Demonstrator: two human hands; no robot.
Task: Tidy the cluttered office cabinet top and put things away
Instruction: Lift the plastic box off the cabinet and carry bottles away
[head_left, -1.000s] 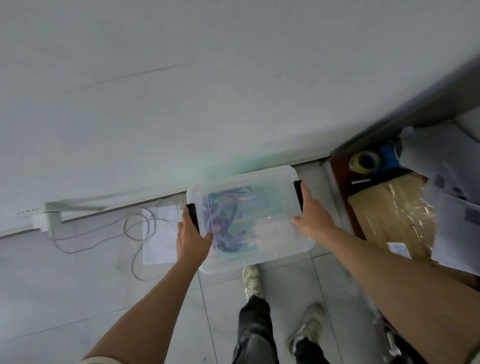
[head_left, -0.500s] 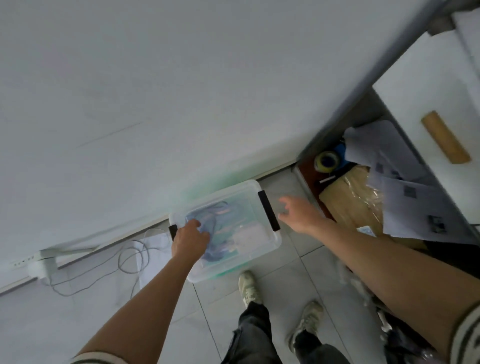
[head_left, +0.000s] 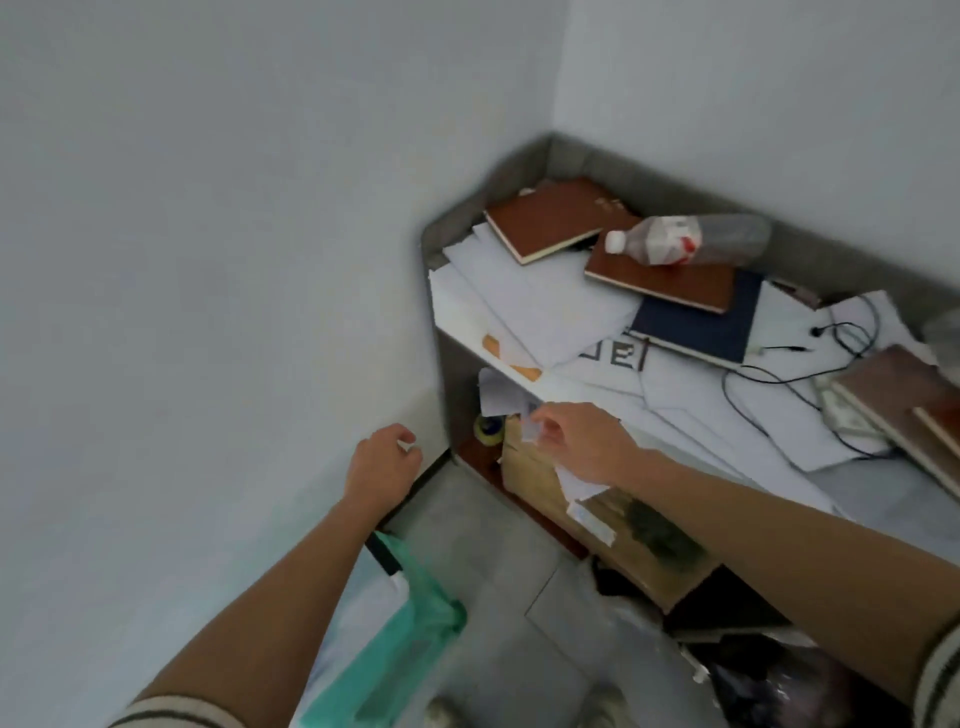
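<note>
The white cabinet top (head_left: 883, 499) is littered with loose papers (head_left: 519, 296), two brown notebooks (head_left: 545, 218), a dark blue book (head_left: 696, 325), a plastic bottle (head_left: 685, 241) lying on its side and a black cable (head_left: 831, 369). My right hand (head_left: 576, 441) reaches into the open compartment under the top and pinches a crumpled white paper (head_left: 530, 430). My left hand (head_left: 382, 462) hangs by the wall with loosely curled fingers and holds nothing I can see. The clear plastic box (head_left: 363, 608) with a black handle sits on the floor under my left forearm.
Inside the compartment are a tape roll (head_left: 488, 428) and a cardboard box (head_left: 540, 483) wrapped in film. More books (head_left: 904, 410) are stacked at the right edge. A black bag (head_left: 769, 675) lies on the floor at the lower right. Walls close in on the left and behind.
Both hands have let go of the plastic box, which now rests on the floor. My view swung right to the cabinet, and my right hand reached into the compartment and took a paper.
</note>
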